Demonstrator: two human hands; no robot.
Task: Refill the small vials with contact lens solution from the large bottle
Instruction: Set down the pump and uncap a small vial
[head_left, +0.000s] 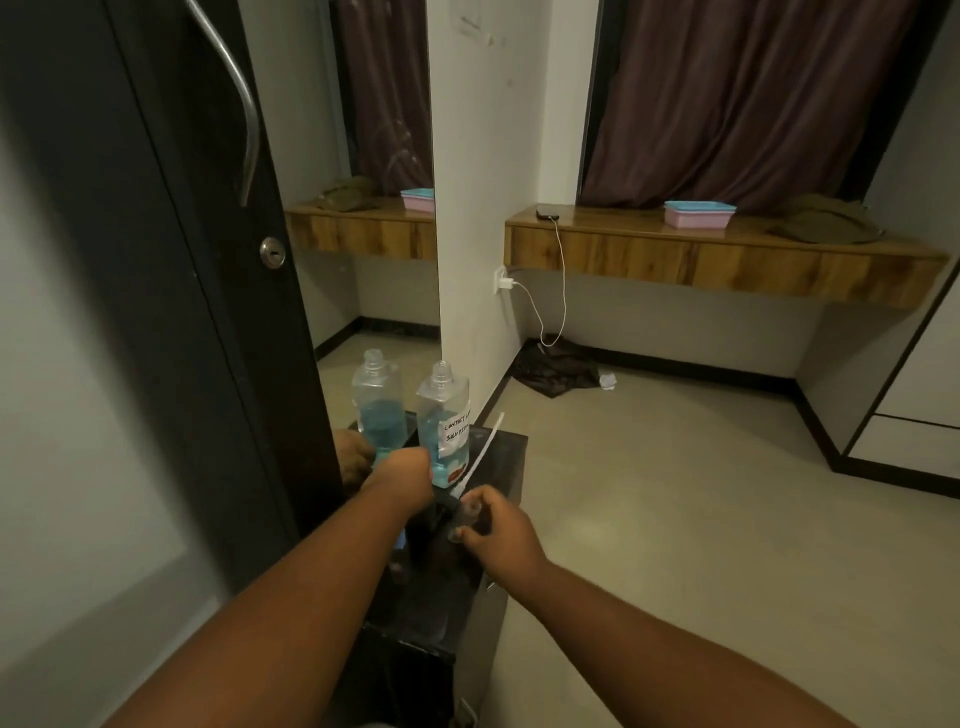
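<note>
The large clear bottle (442, 415) stands uncapped on a small black table (506, 457). It holds blue liquid and has a handwritten white label. My left hand (402, 475) grips the bottle low on its left side. My right hand (501, 532) is just in front of the bottle and pinches a small clear vial (469, 514), which is blurred. A thin white tube (484, 446) slants up between the bottle and my right hand; its lower end meets a dark part near my fingers. Other vials are hidden or too dark to tell.
A mirror panel on the left repeats the bottle as a reflection (378, 402). A dark wardrobe door (171, 260) with a metal handle stands close at left. Behind are a wooden shelf (727, 254) with a phone and pink boxes, a charger cable, and dark cloth (558, 366) on the floor.
</note>
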